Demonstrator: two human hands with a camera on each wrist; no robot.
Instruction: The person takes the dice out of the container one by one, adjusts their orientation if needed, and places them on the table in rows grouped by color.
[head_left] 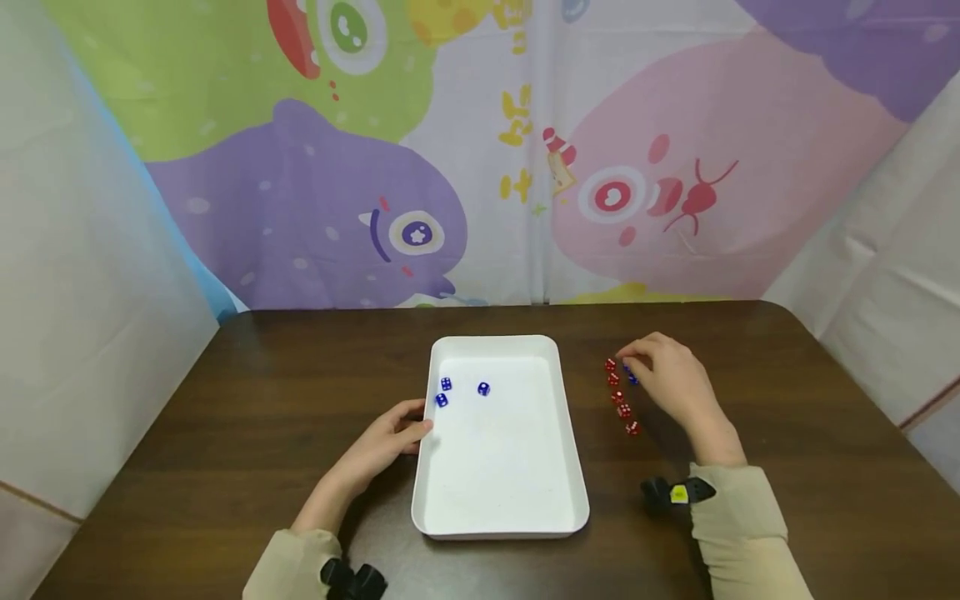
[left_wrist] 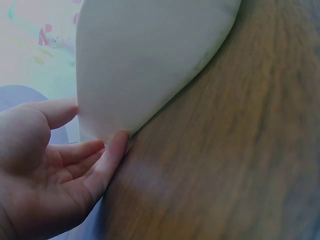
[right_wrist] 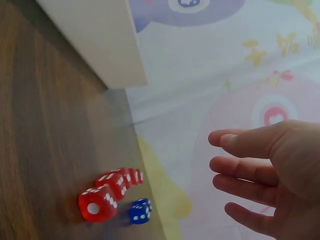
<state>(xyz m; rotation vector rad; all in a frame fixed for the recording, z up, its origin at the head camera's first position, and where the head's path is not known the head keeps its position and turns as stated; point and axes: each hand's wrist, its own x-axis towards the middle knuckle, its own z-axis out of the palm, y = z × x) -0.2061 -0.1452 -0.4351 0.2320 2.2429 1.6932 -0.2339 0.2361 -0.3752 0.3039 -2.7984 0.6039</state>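
Note:
A white tray (head_left: 570,467) lies mid-table and holds three blue dice (head_left: 483,388) near its far left corner. My left hand (head_left: 390,437) rests against the tray's left wall (left_wrist: 145,75), its straight fingers (left_wrist: 107,162) touching it. A line of several red dice (head_left: 622,408) lies right of the tray, with one blue die (head_left: 632,379) beside them. My right hand (head_left: 667,379) hovers over the far end of that line, its fingers (right_wrist: 245,167) relaxed and holding nothing. In the right wrist view the red dice (right_wrist: 107,192) and the blue die (right_wrist: 140,211) sit below the hand.
The dark wooden table (head_left: 225,417) has rounded corners and ends at a cartoon-printed backdrop (head_left: 480,167). White sheets hang at both sides. Black wrist cameras (head_left: 678,492) sit on both sleeves.

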